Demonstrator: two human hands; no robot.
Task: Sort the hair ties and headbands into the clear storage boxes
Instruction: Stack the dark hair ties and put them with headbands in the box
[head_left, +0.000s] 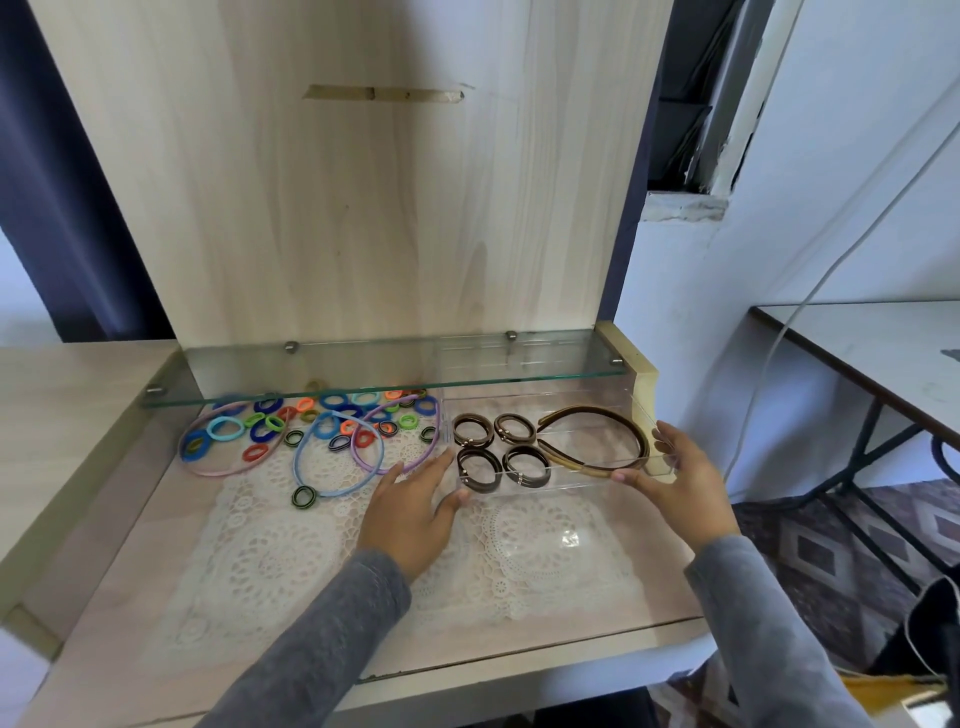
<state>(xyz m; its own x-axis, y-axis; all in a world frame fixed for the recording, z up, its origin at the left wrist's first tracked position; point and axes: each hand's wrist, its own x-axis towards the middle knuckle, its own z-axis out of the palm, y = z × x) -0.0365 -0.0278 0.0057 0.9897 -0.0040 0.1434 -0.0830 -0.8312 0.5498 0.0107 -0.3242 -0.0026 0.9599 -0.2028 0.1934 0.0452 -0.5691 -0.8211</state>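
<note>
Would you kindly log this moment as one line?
left hand on clear box left side | right hand on right end | brown ties, headbands inside | coloured ties loose

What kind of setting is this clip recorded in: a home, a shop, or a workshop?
Most likely a home, at a dressing-unit style wooden shelf. A lace doily covers it, a patterned carpet lies on the floor to the right, and colourful hair ties are scattered under a glass shelf.

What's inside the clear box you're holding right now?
Inside the clear box: four brown hair ties and brown headbands. The right hand covers the box's near right corner, so anything there is hidden.
</note>
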